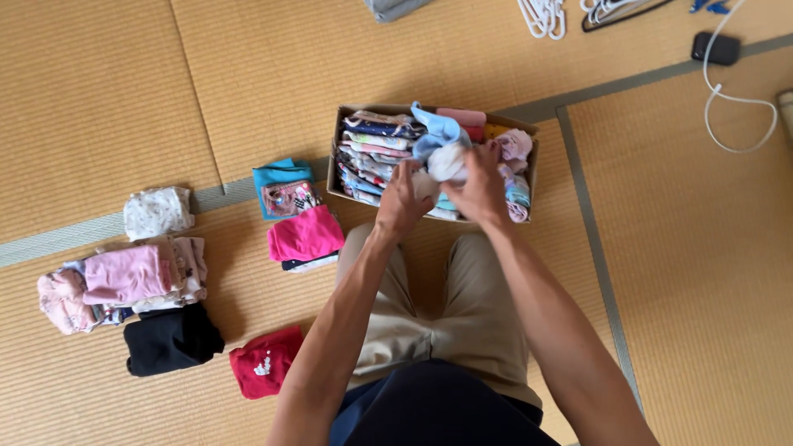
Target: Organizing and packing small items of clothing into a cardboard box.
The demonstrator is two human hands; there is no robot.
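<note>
On a woven straw-mat floor [99,99] with grey cloth borders, a person kneels in tan trousers before a shallow rectangular cardboard box [334,157]. The box holds soft folded garments stood on edge in rows: striped, printed, pink and pale blue pieces, packed close. Both hands meet over the middle of the box. The left hand [402,201] has its fingers curled around a small white rolled cloth bundle [447,163], and the right hand [481,188] closes on the same bundle from the other side; a light blue garment [436,128] rises just behind it, touching it.

Left of the box, on the mat, lies a teal folded piece with a printed picture panel [285,192], and just below it a bright pink folded garment [305,234] on darker cloth. Further left sits a white patterned bundle [157,211], then a loose heap of pale pink clothes [124,277], a black folded garment [172,339] and a red one with a small white mark [266,361].

At the top edge lie white plastic hangers [543,16], and to the right a dark oblong device [715,48] with a white cable [739,99].
</note>
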